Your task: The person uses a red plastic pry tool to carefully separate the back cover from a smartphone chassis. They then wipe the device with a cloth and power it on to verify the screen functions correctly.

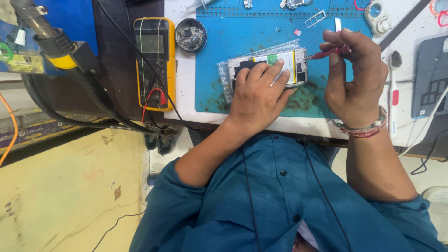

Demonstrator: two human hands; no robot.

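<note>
The opened phone [270, 65] lies back-up on the blue work mat [219, 70], which covers the middle of the counter [186, 100], and everything else is best placed from that phone. The left hand [256, 95] lies flat over the phone's near-left part, fingers spread and pressing down, so that end of the phone and whatever sits inside it are hidden; it closes around nothing. Only the white and green patch of the phone's inside and the metal frame at the right end show. A crumpled clear plastic sleeve [225, 81] pokes out from under the phone's left end. Just right of the phone, the right hand [354, 79] is curled, thumb and fingertips pinched shut on a thin red-handled tool [326, 53] whose tip points at the phone's right edge; whether the tip touches is hard to tell, and most of the handle is buried in the hand. A beaded bracelet [366, 128] circles that wrist. Left of the phone, off the mat, stand a round metal dish [190, 35] of small dark parts, too blurred to name, and a yellow multimeter [154, 63] with red and black leads. Beyond the phone, small trays and parts along the mat's far edge are cut off by the frame. Far right, a white brush [394, 93] and a grey panel [431, 77] lie partly out of view.
</note>
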